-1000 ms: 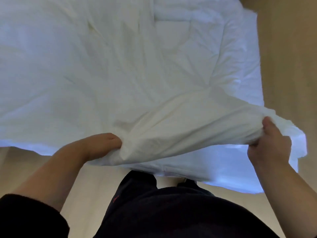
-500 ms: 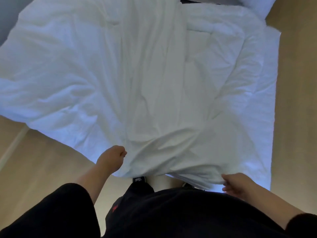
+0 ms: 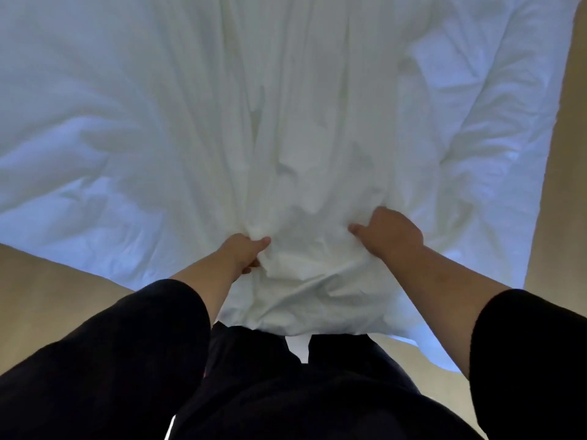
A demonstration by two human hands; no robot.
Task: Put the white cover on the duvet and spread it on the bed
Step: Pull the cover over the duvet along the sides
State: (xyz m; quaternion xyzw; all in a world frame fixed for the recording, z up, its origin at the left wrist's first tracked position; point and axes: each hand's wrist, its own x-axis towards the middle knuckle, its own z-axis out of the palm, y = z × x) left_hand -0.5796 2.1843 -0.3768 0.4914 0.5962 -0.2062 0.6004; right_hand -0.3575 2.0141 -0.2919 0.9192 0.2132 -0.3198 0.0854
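Far left there's tan floor (image 3: 47,296) showing below the hanging edge of the white cover (image 3: 133,128), which fills pretty much the whole upper part of the view and lies spread out over the bed, wrinkled all over. Can't really tell the duvet apart from the cover here, it's all one white mass, and the bed itself is hidden under it.

Next comes a black sleeve (image 3: 120,350) and a bare forearm leading up to the left hand (image 3: 246,252). That hand is closed into a pinch, thumb on top and fingers tucked underneath, with a bunch of cover fabric clamped in it near the near edge of the bed. Long creases fan out from there up the middle of the cover.

Between the two hands the fabric is scrunched up, and a flap of it hangs down over the person's dark trousers (image 3: 286,392).

The right hand (image 3: 389,236) sits just beside that bunch, fingers curled over and dug into the fabric, thumb sticking out left, gripping a fistful. Beyond it the cover's right side drapes off the bed edge, with more floor at the far right.
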